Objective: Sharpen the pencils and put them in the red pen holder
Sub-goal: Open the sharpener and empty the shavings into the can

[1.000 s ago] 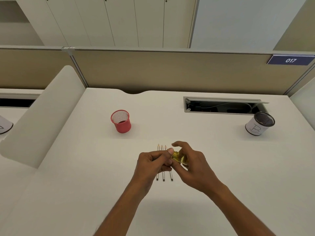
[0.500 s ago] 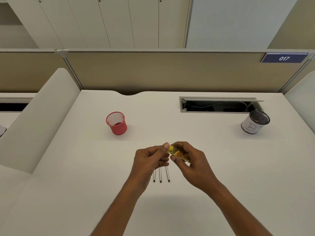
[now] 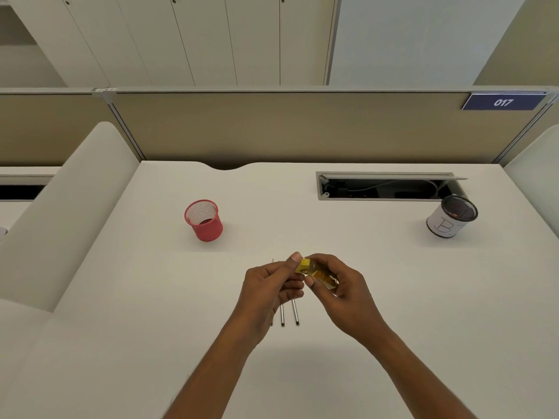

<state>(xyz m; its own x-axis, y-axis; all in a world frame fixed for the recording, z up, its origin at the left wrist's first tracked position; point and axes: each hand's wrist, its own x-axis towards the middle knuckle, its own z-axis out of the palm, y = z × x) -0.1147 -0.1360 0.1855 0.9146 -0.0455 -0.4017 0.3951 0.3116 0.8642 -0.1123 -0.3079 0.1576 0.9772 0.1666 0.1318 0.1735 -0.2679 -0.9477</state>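
Three pencils [image 3: 282,313] lie side by side on the desk [image 3: 393,297], long axes running away from the person, directly beneath the left hand [image 3: 269,285], which is therefore nearer them. Both that hand and the right hand [image 3: 341,285] pinch the yellow sharpener [image 3: 314,269] above them. Up and to the left, well apart, the red pen holder [image 3: 204,220] stands upright.

Two hands, the left hand [image 3: 270,282] and the right hand [image 3: 341,285], meet over the tabletop [image 3: 393,297]. Between them is one yellow sharpener [image 3: 314,271]. Three pencils [image 3: 282,316] lie under the left hand, partly hidden. There are two pen holders: one red pen holder [image 3: 204,219] beyond the left hand, and one white-wrapped holder [image 3: 450,216] far right of the right hand.
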